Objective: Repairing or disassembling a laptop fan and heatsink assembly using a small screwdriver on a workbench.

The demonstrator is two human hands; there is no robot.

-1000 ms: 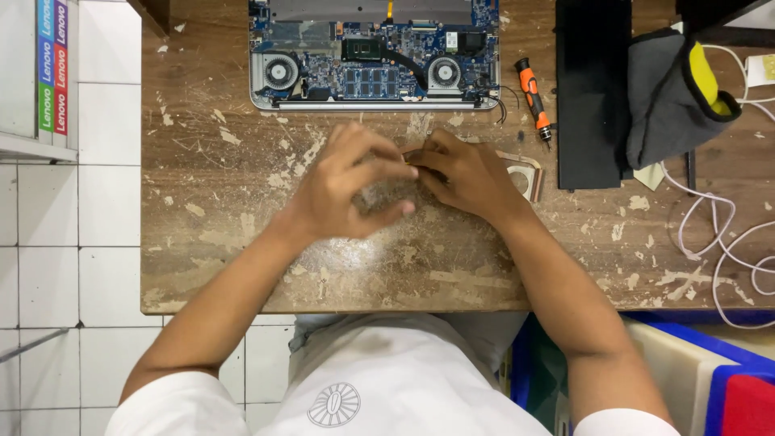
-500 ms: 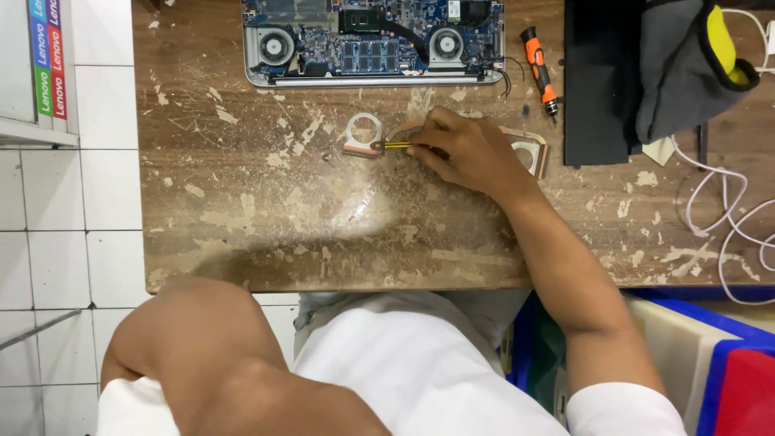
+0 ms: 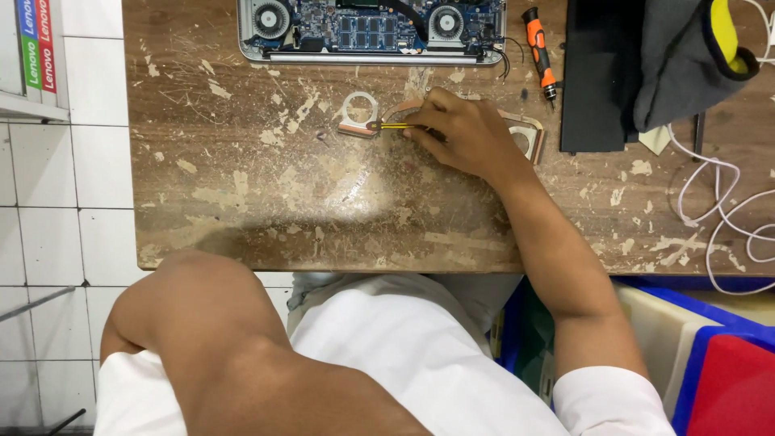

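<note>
The head view looks straight down on a worn wooden workbench (image 3: 242,210). Nearest the camera, the person's left arm is bent back against the body, with the elbow raised over the lap. The left hand is out of view, so its grip cannot be told. One second ago both hands worked together at the middle of the bench; half a second ago the left had already withdrawn. The work is now a one-handed operation.

Further out, the right hand (image 3: 464,133) rests on the bench, fingers pressed together around a thin yellow-handled tool (image 3: 393,126). The tool lies nearly flat, and its tip points left onto a copper heat pipe assembly (image 3: 359,119). This assembly lies on the bench just in front of the laptop. Its ring-shaped plate is at the left, and its curved pipe runs under the hand to a second plate (image 3: 529,137) at the right. The hand has stayed at this position since half a second ago. In judgement, the part no longer needs steadying, and fine work at the ring plate is in hand.

At the far edge lies an opened laptop (image 3: 371,32) with two fans and a blue circuit board exposed. To its right are an orange screwdriver (image 3: 539,48), a black panel (image 3: 601,73), a grey cloth (image 3: 686,64) and white cables (image 3: 718,210).
</note>
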